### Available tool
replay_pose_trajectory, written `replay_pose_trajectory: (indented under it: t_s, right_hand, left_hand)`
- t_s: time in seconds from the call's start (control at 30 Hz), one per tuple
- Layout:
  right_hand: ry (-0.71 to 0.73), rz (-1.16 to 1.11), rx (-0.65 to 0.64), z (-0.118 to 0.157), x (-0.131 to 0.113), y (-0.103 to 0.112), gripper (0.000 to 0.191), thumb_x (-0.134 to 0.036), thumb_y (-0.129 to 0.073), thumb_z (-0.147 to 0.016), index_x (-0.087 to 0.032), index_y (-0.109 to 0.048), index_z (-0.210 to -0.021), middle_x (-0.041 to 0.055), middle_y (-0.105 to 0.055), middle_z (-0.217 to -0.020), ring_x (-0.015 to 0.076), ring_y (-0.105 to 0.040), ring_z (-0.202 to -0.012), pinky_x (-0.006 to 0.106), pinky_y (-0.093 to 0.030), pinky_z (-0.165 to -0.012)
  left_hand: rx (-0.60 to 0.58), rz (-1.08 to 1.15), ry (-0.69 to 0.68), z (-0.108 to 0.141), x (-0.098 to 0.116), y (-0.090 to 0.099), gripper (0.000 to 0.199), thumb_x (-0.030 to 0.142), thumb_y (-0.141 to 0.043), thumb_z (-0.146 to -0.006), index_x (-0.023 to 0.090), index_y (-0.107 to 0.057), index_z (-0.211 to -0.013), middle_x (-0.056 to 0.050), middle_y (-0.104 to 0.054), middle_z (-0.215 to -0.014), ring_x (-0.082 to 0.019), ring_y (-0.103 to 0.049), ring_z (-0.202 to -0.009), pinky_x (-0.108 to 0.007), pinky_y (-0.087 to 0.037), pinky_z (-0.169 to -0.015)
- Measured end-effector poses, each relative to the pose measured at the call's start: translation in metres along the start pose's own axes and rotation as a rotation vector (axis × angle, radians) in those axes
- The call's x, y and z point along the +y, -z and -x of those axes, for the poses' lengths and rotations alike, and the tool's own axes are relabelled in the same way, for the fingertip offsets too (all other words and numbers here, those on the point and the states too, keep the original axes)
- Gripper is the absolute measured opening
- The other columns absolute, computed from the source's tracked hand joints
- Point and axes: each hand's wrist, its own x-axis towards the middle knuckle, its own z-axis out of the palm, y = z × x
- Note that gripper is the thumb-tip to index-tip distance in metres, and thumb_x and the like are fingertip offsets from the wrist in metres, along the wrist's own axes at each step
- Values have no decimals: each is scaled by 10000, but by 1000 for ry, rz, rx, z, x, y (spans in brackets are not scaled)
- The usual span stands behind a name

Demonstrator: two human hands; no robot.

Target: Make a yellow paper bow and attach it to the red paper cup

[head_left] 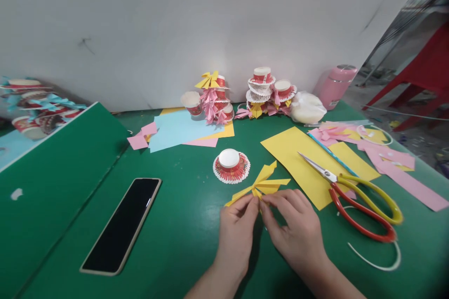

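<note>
A folded yellow paper bow (pixel 264 184), with pleated ends fanned out, is pinched at its middle between my two hands. My left hand (pixel 239 224) has thumb and forefinger closed on its near left side. Facing it, my right hand (pixel 293 219) grips the same spot with thumb and fingertips, so the bow's centre is partly hidden. Just beyond the bow sits a small hat (pixel 229 163) made from a red and white paper cup, its fringed brim spread flat on the green table (pixel 182 238).
Scissors (pixel 331 177) with red and yellow handles lie right, over yellow paper (pixel 294 163) beside a blue pencil (pixel 331 153). A phone (pixel 121 226) lies left. Decorated cup hats (pixel 261 86), blue paper (pixel 182 128), a white bag (pixel 307 107) and a pink bottle (pixel 337 88) line the wall.
</note>
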Motion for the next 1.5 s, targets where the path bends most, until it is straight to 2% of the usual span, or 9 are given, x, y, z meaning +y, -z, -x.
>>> replay_pose_trajectory:
  t_s: [0.17, 0.3, 0.53, 0.7, 0.93, 1.23, 1.5]
  right_hand:
    - [19, -17, -15, 0, 1, -1, 87, -133, -548, -790, -177, -618, -764, 44, -648, -679, 160, -530, -609, 292, -415, -558]
    - [30, -3, -26, 1, 2, 0, 112, -130, -541, -795, -186, -638, -787, 39, -647, -690, 158, -535, -618, 291, -416, -567]
    - [40, 31, -49, 1, 1, 2, 139, -148, -538, -803, -202, -653, -749, 33, -609, -652, 152, -510, -597, 287, -404, -551]
    - [46, 0, -31, 2, 0, 0, 99, -139, -559, -794, -183, -645, -772, 39, -610, -653, 150, -493, -591, 282, -403, -530]
    - [3, -79, -25, 3, 0, -1, 90, -133, -566, -787, -190, -631, -761, 32, -619, -670, 148, -515, -610, 272, -433, -548]
    - [-239, -250, -71, 3, -5, -3, 107, -157, -544, -782, -200, -598, -700, 10, -587, -658, 137, -549, -614, 247, -475, -552]
    - [-497, -454, -145, 1, -7, -4, 117, -202, -535, -775, -205, -600, -677, 0, -577, -646, 120, -531, -539, 220, -452, -477]
  left_hand:
    - [-1, 70, 27, 1, 1, -3, 168, 249, -623, -716, 156, -725, -811, -42, -673, -736, -158, -548, -727, -269, -432, -712]
    - [31, 167, 68, -1, -4, -2, 169, 229, -652, -683, 163, -722, -822, -47, -692, -775, -151, -574, -709, -279, -442, -724]
    - [93, 273, 89, -3, -2, -5, 122, 242, -698, -626, 145, -714, -698, -55, -701, -720, -150, -599, -670, -286, -461, -701]
    - [114, 293, 90, -3, 3, -6, 107, 226, -692, -618, 137, -708, -674, -59, -703, -713, -160, -612, -666, -288, -472, -668]
    - [104, 311, 77, -1, 2, -6, 87, 196, -666, -650, 151, -720, -701, -47, -709, -711, -169, -625, -703, -296, -471, -706]
    - [97, 294, 45, -2, -2, -5, 130, 187, -648, -678, 159, -728, -777, -58, -721, -790, -182, -636, -772, -314, -464, -768]
    - [60, 332, 44, -3, -5, -4, 148, 172, -643, -695, 158, -724, -817, -65, -724, -821, -194, -641, -797, -342, -461, -802]
